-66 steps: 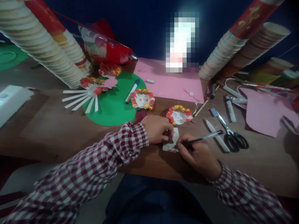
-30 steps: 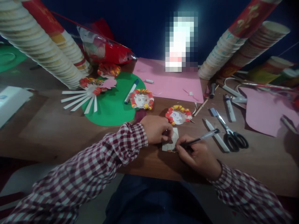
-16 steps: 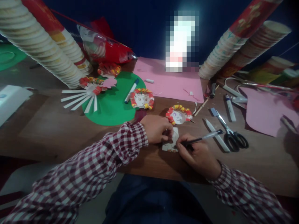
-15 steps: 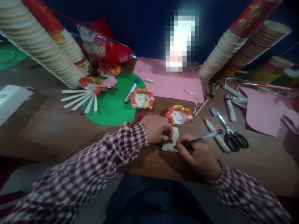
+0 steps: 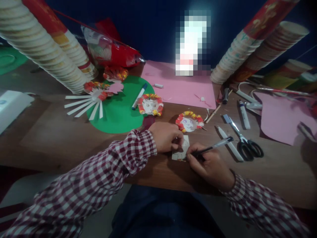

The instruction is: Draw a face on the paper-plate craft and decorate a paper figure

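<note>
A small white paper piece [image 5: 181, 150] with markings lies on the brown table near the front edge. My left hand [image 5: 165, 137] is closed, its fingertips pressing the paper's left side. My right hand [image 5: 210, 167] is wrapped round a black pen [image 5: 213, 146], and the pen's tip rests on the paper. Just beyond the paper sits a round paper-cup face [image 5: 189, 122] with a red and yellow curled fringe. A second such face [image 5: 150, 105] lies to its left.
A green paper circle [image 5: 119, 112] with a blue marker [image 5: 139, 97], pink sheets [image 5: 178, 87], scissors [image 5: 244, 142], white markers [image 5: 244, 114] and leaning stacks of paper cups [image 5: 42, 49] [image 5: 247, 43] crowd the table. Cut white strips [image 5: 83, 107] fan out at the left.
Both hands stay on the paper; the pen has shifted only slightly over it.
</note>
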The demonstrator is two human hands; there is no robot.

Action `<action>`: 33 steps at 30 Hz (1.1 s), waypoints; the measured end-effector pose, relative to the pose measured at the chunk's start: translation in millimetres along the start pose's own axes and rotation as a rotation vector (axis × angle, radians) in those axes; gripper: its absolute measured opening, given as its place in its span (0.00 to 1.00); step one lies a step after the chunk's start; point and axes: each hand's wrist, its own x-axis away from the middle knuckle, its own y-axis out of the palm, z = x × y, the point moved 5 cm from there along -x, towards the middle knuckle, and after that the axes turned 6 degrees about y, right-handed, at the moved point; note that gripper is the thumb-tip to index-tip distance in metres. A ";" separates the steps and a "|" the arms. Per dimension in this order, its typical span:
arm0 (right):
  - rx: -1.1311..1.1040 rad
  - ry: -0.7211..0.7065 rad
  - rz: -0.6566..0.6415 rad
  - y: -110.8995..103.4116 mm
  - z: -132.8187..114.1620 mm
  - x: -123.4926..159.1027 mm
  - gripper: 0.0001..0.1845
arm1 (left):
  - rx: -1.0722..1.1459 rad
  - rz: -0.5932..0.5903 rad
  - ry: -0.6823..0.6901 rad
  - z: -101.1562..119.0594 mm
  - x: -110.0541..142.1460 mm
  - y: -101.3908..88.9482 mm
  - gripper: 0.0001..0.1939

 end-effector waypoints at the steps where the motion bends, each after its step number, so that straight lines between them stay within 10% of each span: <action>1: -0.001 0.001 -0.004 0.2 0.2 0.1 0.06 | -0.001 0.003 -0.003 0.0 0.0 -0.2 0.04; 33: 0.000 -0.009 -0.022 1.3 1.5 0.4 0.06 | 0.007 0.022 0.017 -0.2 1.3 -0.4 0.04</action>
